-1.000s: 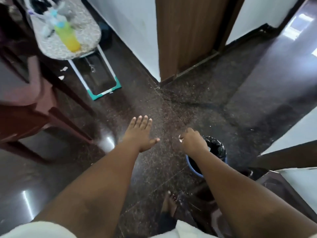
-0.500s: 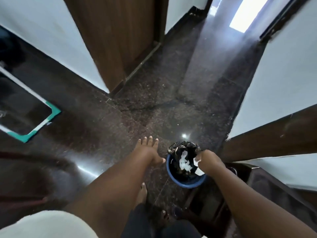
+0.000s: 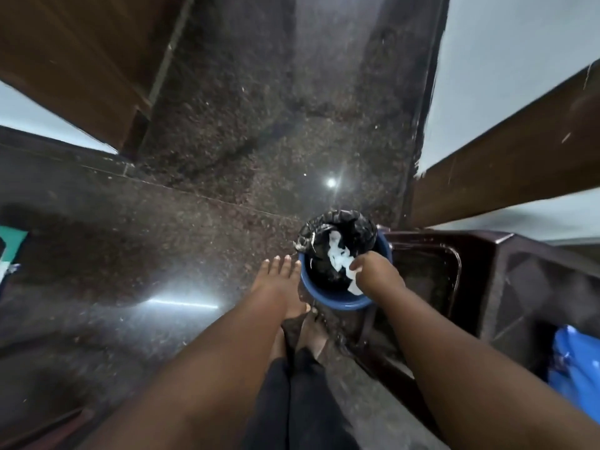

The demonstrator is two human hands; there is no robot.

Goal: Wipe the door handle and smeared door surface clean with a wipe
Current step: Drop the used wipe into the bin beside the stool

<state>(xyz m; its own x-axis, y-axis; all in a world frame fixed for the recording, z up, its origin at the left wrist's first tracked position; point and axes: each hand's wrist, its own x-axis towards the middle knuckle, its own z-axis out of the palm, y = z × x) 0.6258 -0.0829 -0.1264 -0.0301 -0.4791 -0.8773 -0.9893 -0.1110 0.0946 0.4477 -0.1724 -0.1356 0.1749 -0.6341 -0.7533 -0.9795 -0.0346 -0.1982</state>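
Since the door is out of view, progress: seemingly at disposal.
Right hand (image 3: 373, 271): clutching the wipe (image 3: 352, 285) over the bin (image 3: 337, 300).
Left hand (image 3: 279, 287): open, empty, beside the bin.

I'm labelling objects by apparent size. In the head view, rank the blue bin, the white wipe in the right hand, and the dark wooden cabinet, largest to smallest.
1. Dark wooden cabinet
2. Round blue bin with black liner
3. Crumpled white wipe, partly hidden by the right hand
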